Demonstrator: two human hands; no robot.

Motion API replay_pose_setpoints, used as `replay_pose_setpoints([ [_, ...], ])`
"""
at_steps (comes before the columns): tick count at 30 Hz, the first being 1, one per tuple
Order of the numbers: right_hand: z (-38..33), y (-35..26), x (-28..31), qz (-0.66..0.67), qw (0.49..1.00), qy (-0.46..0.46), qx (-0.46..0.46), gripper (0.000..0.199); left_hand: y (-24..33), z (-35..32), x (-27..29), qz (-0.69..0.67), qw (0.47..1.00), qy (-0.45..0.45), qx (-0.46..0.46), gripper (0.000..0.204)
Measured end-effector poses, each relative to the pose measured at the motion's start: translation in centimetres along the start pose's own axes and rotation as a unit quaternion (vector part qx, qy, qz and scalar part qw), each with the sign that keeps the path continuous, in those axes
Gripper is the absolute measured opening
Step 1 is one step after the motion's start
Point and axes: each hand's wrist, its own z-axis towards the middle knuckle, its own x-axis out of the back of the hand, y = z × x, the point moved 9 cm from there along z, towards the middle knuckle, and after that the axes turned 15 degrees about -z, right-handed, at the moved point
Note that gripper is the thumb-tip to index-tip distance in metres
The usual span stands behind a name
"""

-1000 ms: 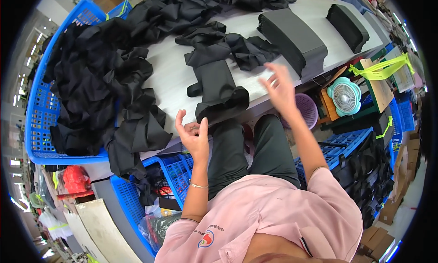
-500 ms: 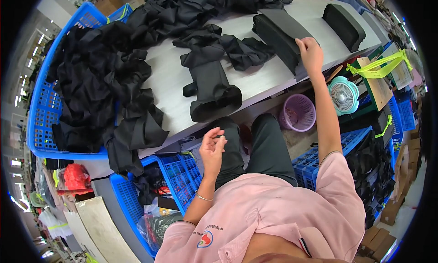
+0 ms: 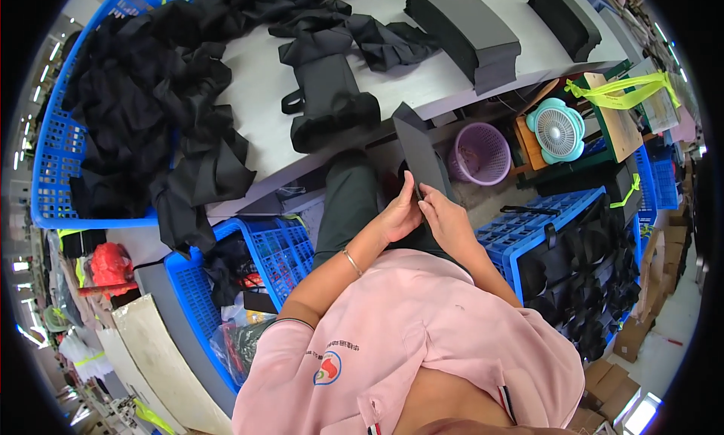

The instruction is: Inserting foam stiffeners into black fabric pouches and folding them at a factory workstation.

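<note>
Over my lap, a long flat dark grey sheet stands tilted, its near end between my two hands. My left hand is against its left side with the fingers up along it. My right hand pinches the edge from the right. On the white table ahead lies a sewn black fabric piece with a small loop at its left side. A stack of similar dark sheets sits to the right of it, and a second stack stands farther right.
A heap of black fabric fills a blue crate at the left. Another blue crate stands below it. On the right are a purple basket, a turquoise fan and a blue crate beside black strapped pieces.
My right hand has come back from the stack to my lap with a sheet. My left hand has moved right to meet it. The view has shifted slightly.
</note>
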Motion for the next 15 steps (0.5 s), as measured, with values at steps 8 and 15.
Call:
replay_pose_setpoints([
  [8, -4.7, 0.6, 1.6, 0.190, 0.978, -0.080, -0.029, 0.014, 0.9, -1.3, -3.1, -0.017, 0.994, -0.106, -0.033, 0.073],
  [15, -4.0, -0.1, 4.3, 0.057, 0.993, 0.094, -0.039, 0.019, 4.2, -3.2, -5.1, 0.004, 0.993, 0.027, -0.115, 0.043],
])
